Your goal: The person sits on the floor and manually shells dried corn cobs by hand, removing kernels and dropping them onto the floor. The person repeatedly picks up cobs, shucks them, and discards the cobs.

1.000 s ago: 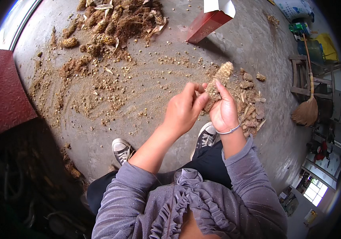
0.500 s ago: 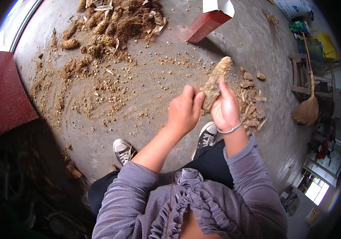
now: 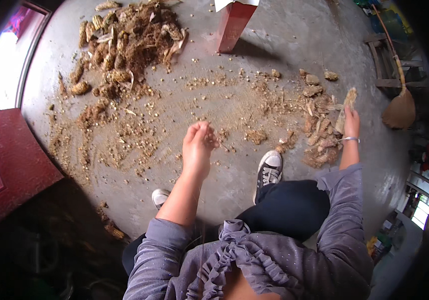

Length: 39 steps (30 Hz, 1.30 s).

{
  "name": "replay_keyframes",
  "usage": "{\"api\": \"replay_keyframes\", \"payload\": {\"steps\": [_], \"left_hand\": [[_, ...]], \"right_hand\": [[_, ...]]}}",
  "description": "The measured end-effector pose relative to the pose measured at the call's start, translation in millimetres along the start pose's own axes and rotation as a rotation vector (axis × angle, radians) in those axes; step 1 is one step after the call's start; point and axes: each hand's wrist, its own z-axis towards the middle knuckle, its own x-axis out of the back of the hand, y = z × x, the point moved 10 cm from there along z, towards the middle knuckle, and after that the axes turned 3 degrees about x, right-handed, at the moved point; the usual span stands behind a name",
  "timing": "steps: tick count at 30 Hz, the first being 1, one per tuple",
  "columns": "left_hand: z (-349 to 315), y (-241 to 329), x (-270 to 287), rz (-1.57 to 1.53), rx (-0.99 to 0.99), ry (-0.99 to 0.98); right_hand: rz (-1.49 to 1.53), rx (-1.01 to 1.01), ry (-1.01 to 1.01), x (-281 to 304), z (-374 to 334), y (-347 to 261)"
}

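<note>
My right hand grips a pale, stripped corn cob by its lower part. The hand is at the right edge of a heap of bare cobs on the concrete floor. My left hand hovers over the floor in the middle, fingers curled in. Small brownish bits show by its fingertips, but what they hold, if anything, is unclear. Loose corn kernels and chaff are scattered widely under and beyond this hand. Farther off at the left lies a pile of unshelled corn ears mixed with brown silk and husk.
A red box-shaped post with a white top stands at the far middle. A red panel lies at the left, beside a dark area. At the right are a broom and a wooden frame. My shoes are close below.
Both hands were together on the cob; they have parted. My right hand has carried the cob right to the bare-cob heap, and my left hand has moved left and down. The view has shifted.
</note>
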Motion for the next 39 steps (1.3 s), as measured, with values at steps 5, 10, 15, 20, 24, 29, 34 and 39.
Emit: {"api": "replay_keyframes", "payload": {"steps": [5,10,15,20,24,29,34,39], "left_hand": [[9,14,15,0.168,0.069,0.14],[28,119,-95,0.414,-0.23,-0.053],[57,204,-225,0.859,-0.699,-0.06],[61,214,-277,1.06,-0.769,0.014],[62,231,-249,1.086,-0.998,0.049],[100,146,-90,1.397,-0.501,0.254],[38,-88,121,2.103,0.247,-0.359],[-12,-191,137,1.877,0.402,-0.395]], "right_hand": [[-0.353,0.231,0.071,-45,-8,9],[0.094,0.337,-0.301,-153,-58,-78],[0.238,0.494,-0.443,-195,-100,-86],[0.184,0.62,-0.745,-244,-167,-67],[0.238,0.639,-1.263,-265,-243,-58],[0.319,0.61,-1.757,-276,-316,-20],[0.254,0.531,-1.519,-299,-261,-12],[0.04,0.358,-1.05,-289,-145,-8]]}}
